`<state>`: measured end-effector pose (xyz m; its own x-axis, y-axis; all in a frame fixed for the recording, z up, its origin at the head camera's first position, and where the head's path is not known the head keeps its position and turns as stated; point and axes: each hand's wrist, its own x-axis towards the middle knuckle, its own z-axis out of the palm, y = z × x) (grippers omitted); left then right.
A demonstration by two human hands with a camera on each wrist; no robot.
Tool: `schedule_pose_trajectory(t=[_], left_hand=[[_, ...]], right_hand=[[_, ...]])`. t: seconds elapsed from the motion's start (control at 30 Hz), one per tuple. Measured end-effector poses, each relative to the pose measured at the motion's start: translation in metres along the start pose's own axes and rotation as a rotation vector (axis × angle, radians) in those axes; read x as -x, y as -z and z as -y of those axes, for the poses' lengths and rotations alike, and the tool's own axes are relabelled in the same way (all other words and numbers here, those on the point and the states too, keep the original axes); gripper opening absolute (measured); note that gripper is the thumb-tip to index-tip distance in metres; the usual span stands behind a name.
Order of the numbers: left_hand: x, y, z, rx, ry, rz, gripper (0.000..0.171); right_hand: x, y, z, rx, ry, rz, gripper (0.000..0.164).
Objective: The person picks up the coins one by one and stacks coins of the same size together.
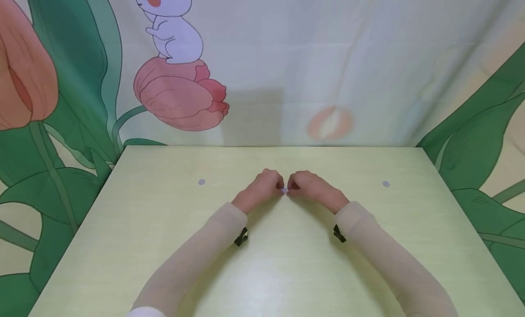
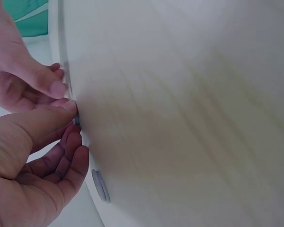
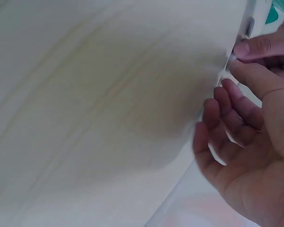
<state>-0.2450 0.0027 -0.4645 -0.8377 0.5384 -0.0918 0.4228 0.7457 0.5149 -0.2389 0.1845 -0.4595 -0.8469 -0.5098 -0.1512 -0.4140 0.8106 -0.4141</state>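
Note:
My left hand [image 1: 264, 188] and right hand [image 1: 313, 187] meet over the middle of the table, fingertips almost touching. Between them shows a small pale grey disc [image 1: 285, 190]. In the left wrist view, the left hand [image 2: 33, 161] pinches the disc [image 2: 76, 119] between thumb and forefinger, close to the tabletop. The right hand's thumb and fingertips come up right beside it. From the right wrist, the right hand [image 3: 255, 118] has thumb and forefinger together at the disc, its other fingers loosely bent. The fingers hide most of the disc.
A grey disc [image 1: 202, 182] lies on the pale table [image 1: 262, 271] left of the hands, and another grey disc [image 1: 386, 184] lies to the right. A curtain [image 1: 369, 57] printed with flowers and an animal hangs behind the table's back edge.

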Motion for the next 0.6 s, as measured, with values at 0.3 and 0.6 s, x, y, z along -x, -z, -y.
schedule_pose_trajectory(t=[0.3, 0.6], left_hand=[[0.003, -0.002, 0.001, 0.040, 0.014, -0.005, 0.010], [0.005, -0.002, 0.001, 0.043, 0.027, -0.018, 0.009]], right_hand=[[0.022, 0.017, -0.034, 0.048, -0.026, -0.123, 0.010], [0.059, 0.034, -0.077, 0.124, -0.053, -0.134, 0.006]])
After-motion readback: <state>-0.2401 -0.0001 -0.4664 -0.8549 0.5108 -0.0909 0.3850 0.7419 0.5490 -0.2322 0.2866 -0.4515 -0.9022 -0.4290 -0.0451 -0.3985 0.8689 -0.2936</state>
